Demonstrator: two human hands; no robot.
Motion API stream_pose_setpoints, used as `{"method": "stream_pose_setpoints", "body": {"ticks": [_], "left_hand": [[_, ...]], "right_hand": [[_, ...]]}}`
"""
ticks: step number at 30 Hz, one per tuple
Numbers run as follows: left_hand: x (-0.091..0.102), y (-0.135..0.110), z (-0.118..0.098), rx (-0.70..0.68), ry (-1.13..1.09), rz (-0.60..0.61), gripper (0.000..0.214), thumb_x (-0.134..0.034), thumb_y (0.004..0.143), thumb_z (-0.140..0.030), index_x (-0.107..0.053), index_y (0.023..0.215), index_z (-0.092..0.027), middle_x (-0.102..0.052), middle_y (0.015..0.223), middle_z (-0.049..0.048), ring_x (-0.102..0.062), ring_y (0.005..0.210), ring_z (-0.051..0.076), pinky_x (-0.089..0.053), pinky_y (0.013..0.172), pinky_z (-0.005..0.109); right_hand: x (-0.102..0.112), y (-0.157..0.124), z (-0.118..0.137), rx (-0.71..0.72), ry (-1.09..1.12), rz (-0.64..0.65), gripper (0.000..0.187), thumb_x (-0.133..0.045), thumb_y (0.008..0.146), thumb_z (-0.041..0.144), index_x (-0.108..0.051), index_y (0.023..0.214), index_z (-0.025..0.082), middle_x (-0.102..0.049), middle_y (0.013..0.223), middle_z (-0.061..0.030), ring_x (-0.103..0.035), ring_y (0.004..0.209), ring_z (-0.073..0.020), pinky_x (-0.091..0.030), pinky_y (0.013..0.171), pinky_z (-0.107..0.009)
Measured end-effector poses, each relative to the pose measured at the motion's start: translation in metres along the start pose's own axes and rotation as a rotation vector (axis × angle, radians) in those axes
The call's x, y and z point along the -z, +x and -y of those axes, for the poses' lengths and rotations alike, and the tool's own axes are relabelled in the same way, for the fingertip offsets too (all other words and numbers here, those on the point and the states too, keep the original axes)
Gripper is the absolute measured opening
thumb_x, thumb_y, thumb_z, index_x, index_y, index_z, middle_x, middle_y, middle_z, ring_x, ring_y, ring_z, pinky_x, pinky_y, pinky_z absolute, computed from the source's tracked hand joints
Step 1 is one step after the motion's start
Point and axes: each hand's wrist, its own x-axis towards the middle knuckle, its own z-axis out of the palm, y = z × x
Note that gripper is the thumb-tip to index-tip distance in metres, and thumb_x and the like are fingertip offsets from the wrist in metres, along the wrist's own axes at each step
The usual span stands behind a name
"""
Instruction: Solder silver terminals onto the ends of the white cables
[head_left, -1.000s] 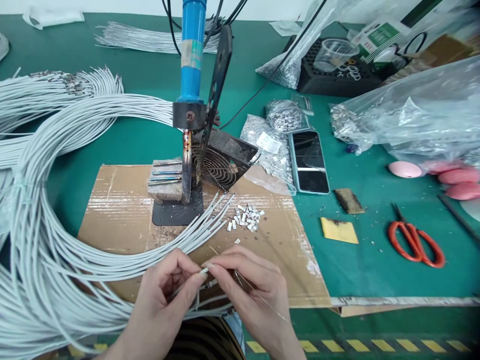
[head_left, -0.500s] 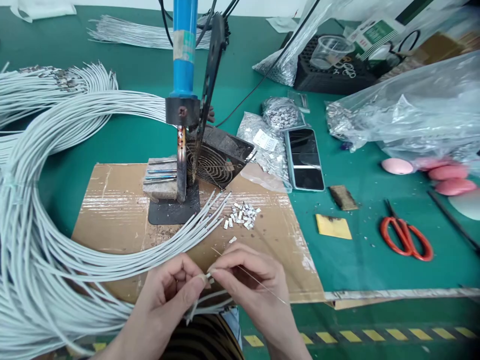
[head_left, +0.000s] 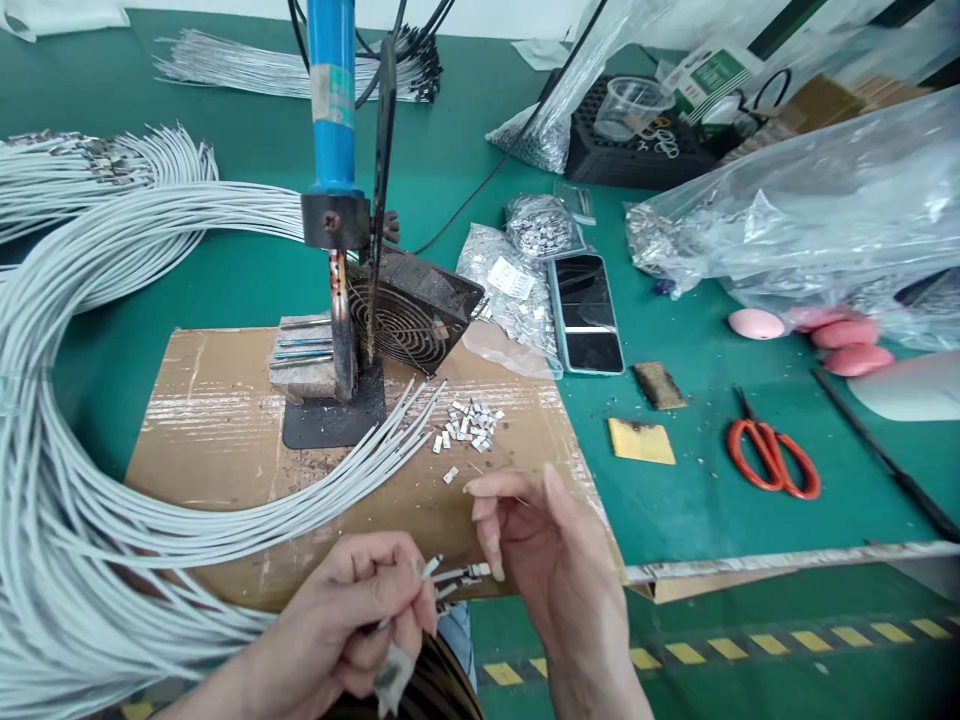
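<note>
My left hand (head_left: 375, 610) is closed around a white cable (head_left: 431, 566), whose tip sticks out past the thumb. A wrinkled pale scrap (head_left: 395, 680) hangs below these fingers; what it is I cannot make out. Beyond them, more cable ends carry small white-and-metal connectors (head_left: 477, 571). Beside those, my right hand (head_left: 559, 570) is open, fingers curved and apart. A faint bit of thin wire (head_left: 475, 468) shows above its fingertips; whether the hand touches it I cannot tell. Small white-and-metal pieces (head_left: 472, 425) lie piled on the cardboard (head_left: 217, 440).
A blue-handled soldering iron (head_left: 332, 130) stands clamped upright before a black fan (head_left: 409, 315). A large bundle of white cables (head_left: 45, 480) curves along the left. Rightward lie a phone (head_left: 587, 315), yellow sponge (head_left: 641, 441), red-handled scissors (head_left: 772, 455) and plastic bags (head_left: 810, 210).
My right hand has parted from my left, moved right and opened its fingers. My left hand has shifted slightly down, keeping the cable. Connector ends now show between the hands. The whole view has shifted.
</note>
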Motion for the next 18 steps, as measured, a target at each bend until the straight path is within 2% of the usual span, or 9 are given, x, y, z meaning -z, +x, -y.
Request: {"method": "stream_pose_setpoints", "body": {"ticks": [1,3,6,10,14,18], "left_hand": [[0.001,0.0,-0.001,0.03,-0.052,-0.012,0.045,-0.079,0.086,-0.059,-0.066,0.074,-0.016,-0.051,0.051,-0.0065,-0.013,0.038,0.002,-0.009,0.036,0.019],[0.001,0.0,-0.005,-0.001,-0.103,-0.077,0.04,-0.08,0.087,-0.053,-0.067,0.078,-0.017,-0.051,0.05,-0.0077,-0.01,0.039,0.002,-0.008,0.037,0.016],[-0.002,-0.004,-0.013,-0.139,-0.124,-0.203,0.037,-0.085,0.084,-0.05,-0.066,0.084,-0.019,-0.052,0.053,-0.0099,-0.008,0.041,0.001,-0.007,0.038,0.013],[-0.01,-0.009,-0.019,-0.232,-0.072,-0.345,0.047,-0.092,0.075,-0.052,-0.061,0.076,-0.017,-0.052,0.057,-0.0098,-0.009,0.046,0.0,-0.009,0.042,0.011],[-0.014,-0.01,-0.02,-0.251,0.002,-0.384,0.051,-0.092,0.073,-0.056,-0.061,0.073,-0.016,-0.046,0.054,-0.0105,-0.011,0.047,0.001,-0.01,0.043,0.013],[-0.011,-0.01,-0.018,-0.267,0.03,-0.384,0.05,-0.091,0.074,-0.057,-0.061,0.073,-0.017,-0.039,0.053,-0.0121,-0.011,0.047,0.002,-0.011,0.043,0.015]], "right_hand": [[0.001,-0.001,0.0,0.011,-0.014,0.018,0.053,-0.06,0.099,0.062,-0.089,0.082,0.02,-0.069,0.065,-0.0063,-0.057,0.045,-0.011,-0.048,0.039,-0.02],[0.0,-0.004,0.0,0.029,-0.075,0.026,0.057,-0.054,0.102,0.06,-0.089,0.082,0.02,-0.07,0.065,-0.007,-0.059,0.047,-0.0122,-0.051,0.041,-0.021],[-0.006,-0.01,-0.004,0.047,-0.225,0.047,0.037,-0.064,0.101,0.048,-0.089,0.088,0.023,-0.071,0.069,-0.0049,-0.06,0.05,-0.0116,-0.051,0.045,-0.021],[-0.019,-0.014,-0.009,0.087,-0.33,0.131,0.016,-0.074,0.096,0.034,-0.088,0.095,0.026,-0.069,0.071,-0.0015,-0.056,0.051,-0.0093,-0.046,0.046,-0.02],[-0.028,-0.014,-0.013,0.155,-0.337,0.172,0.014,-0.074,0.095,0.028,-0.088,0.096,0.028,-0.07,0.07,-0.0012,-0.054,0.052,-0.0095,-0.042,0.045,-0.02],[-0.03,-0.016,-0.01,0.155,-0.333,0.191,0.014,-0.074,0.096,0.028,-0.088,0.097,0.027,-0.073,0.074,-0.0025,-0.056,0.056,-0.0107,-0.045,0.048,-0.021]]}}
